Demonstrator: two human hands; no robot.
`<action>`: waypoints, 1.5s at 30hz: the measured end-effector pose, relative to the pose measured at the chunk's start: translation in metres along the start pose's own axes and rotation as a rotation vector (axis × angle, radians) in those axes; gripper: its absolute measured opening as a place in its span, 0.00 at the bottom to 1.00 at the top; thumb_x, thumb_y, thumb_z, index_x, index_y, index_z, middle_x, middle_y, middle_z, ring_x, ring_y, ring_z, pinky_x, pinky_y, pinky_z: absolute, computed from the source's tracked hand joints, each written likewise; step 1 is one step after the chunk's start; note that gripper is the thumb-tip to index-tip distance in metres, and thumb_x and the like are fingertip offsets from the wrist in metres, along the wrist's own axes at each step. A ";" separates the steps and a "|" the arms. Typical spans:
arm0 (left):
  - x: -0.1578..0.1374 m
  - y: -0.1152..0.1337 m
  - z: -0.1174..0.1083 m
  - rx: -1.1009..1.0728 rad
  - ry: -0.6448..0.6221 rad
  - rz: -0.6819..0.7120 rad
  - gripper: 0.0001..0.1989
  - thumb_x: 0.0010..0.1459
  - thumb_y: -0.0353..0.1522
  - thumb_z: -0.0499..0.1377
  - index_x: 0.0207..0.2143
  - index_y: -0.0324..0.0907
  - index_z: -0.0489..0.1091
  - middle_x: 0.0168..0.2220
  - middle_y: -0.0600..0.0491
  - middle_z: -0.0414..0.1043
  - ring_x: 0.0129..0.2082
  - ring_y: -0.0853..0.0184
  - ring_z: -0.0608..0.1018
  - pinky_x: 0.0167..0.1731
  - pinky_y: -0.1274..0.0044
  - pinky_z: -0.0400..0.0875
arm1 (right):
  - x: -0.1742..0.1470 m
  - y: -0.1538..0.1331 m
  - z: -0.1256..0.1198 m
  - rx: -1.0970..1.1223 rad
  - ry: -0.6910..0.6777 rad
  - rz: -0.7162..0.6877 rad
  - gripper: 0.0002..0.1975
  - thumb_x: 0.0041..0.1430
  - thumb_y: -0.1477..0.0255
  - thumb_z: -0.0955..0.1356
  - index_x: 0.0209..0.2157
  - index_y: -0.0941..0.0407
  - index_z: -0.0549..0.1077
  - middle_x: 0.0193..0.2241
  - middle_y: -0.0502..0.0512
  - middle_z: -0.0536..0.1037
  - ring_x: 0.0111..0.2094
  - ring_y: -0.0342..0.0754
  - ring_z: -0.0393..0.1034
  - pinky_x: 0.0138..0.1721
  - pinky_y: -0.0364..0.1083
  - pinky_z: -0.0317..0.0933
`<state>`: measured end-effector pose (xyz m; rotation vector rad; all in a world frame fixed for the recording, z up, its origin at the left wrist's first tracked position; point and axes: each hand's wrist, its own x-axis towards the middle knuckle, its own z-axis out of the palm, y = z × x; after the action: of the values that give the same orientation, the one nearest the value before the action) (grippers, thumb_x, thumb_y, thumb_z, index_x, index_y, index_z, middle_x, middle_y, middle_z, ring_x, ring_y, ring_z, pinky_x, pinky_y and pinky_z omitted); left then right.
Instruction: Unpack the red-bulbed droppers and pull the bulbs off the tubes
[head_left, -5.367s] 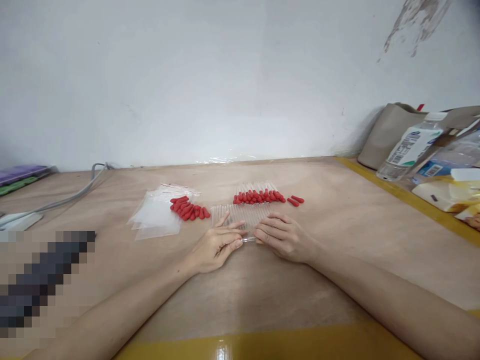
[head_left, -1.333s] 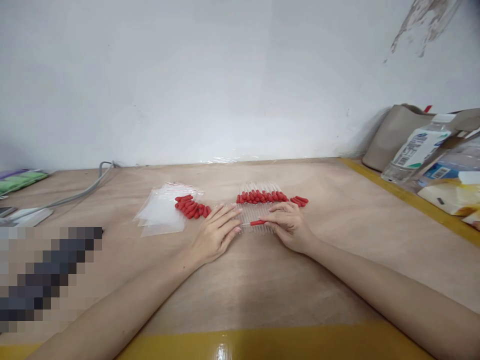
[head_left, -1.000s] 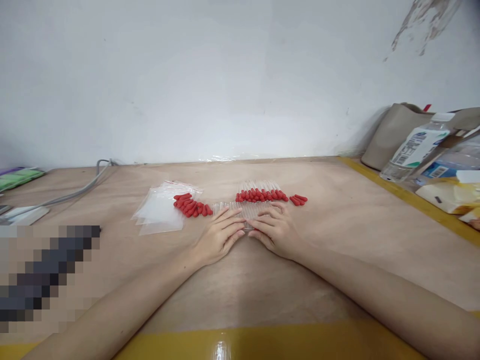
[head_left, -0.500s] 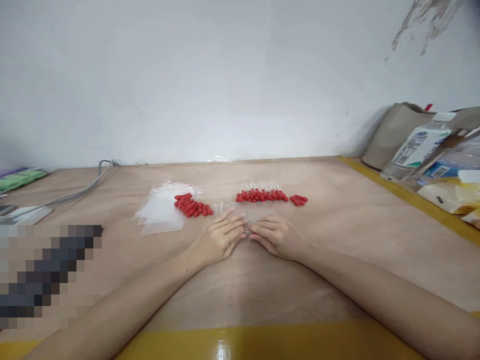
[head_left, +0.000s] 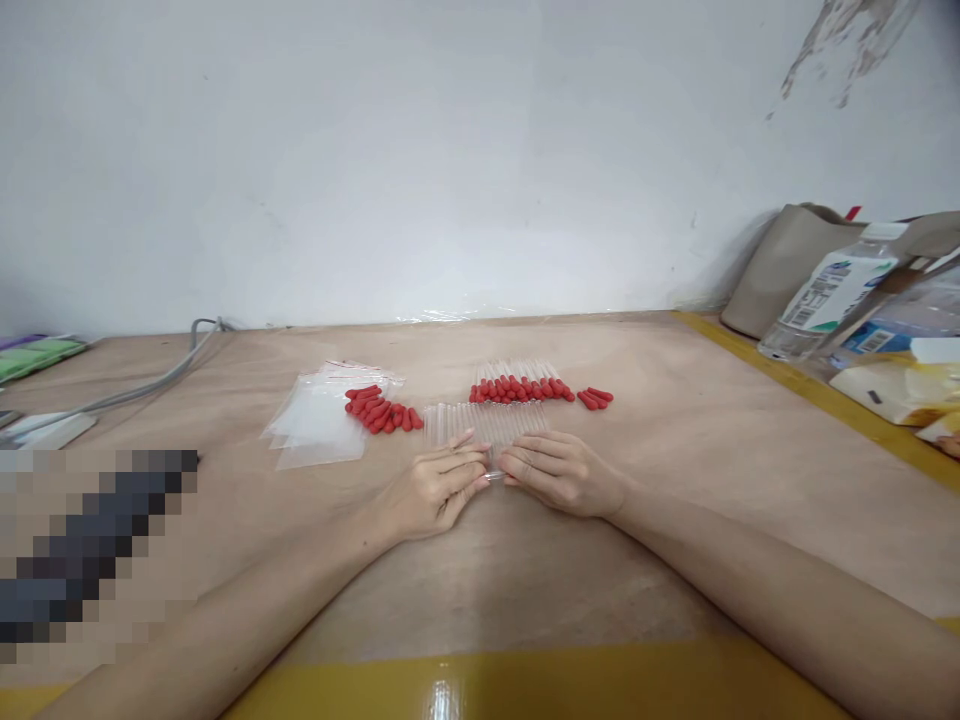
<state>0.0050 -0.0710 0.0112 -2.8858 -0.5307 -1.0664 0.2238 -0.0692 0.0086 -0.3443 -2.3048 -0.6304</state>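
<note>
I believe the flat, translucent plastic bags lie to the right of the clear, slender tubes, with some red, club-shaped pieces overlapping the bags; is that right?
Not quite: the head view shows the flat, translucent plastic bags to the left of the clear, slender tubes; some red, club-shaped pieces do overlap the bags.

wall [head_left: 360,160]: pale, brown patch [head_left: 832,38] upper right | table [head_left: 660,370]: light wood-grain, yellow tape [head_left: 540,685] along near and right sides
</note>
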 end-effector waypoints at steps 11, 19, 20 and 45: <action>-0.003 -0.003 -0.003 -0.039 -0.023 -0.009 0.11 0.58 0.25 0.51 0.41 0.38 0.68 0.39 0.48 0.74 0.46 0.67 0.73 0.54 0.65 0.61 | -0.004 0.004 -0.006 -0.129 0.006 -0.147 0.10 0.57 0.80 0.61 0.40 0.61 0.71 0.36 0.57 0.77 0.39 0.46 0.71 0.42 0.46 0.68; -0.016 -0.018 -0.012 0.016 0.058 -0.114 0.10 0.58 0.27 0.50 0.38 0.39 0.70 0.38 0.50 0.74 0.44 0.65 0.74 0.49 0.67 0.67 | -0.025 0.023 -0.018 -0.044 0.012 0.028 0.14 0.58 0.77 0.61 0.46 0.55 0.68 0.39 0.55 0.76 0.43 0.46 0.69 0.43 0.48 0.67; -0.019 -0.024 -0.016 0.056 0.102 -0.178 0.09 0.58 0.28 0.51 0.37 0.40 0.70 0.37 0.50 0.74 0.42 0.65 0.74 0.46 0.68 0.69 | -0.031 0.030 -0.022 -0.055 0.032 0.131 0.13 0.58 0.76 0.63 0.45 0.54 0.69 0.37 0.54 0.77 0.41 0.47 0.70 0.41 0.48 0.67; -0.009 -0.046 -0.006 0.324 0.184 -0.280 0.10 0.54 0.24 0.51 0.37 0.41 0.68 0.32 0.52 0.70 0.30 0.71 0.72 0.31 0.80 0.69 | -0.090 0.096 -0.025 0.152 0.098 1.405 0.14 0.47 0.67 0.65 0.35 0.60 0.75 0.26 0.56 0.75 0.23 0.43 0.66 0.24 0.42 0.59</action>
<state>-0.0198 -0.0314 0.0051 -2.4550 -1.0120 -1.1370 0.3420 -0.0069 -0.0059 -1.5658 -1.4482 0.2457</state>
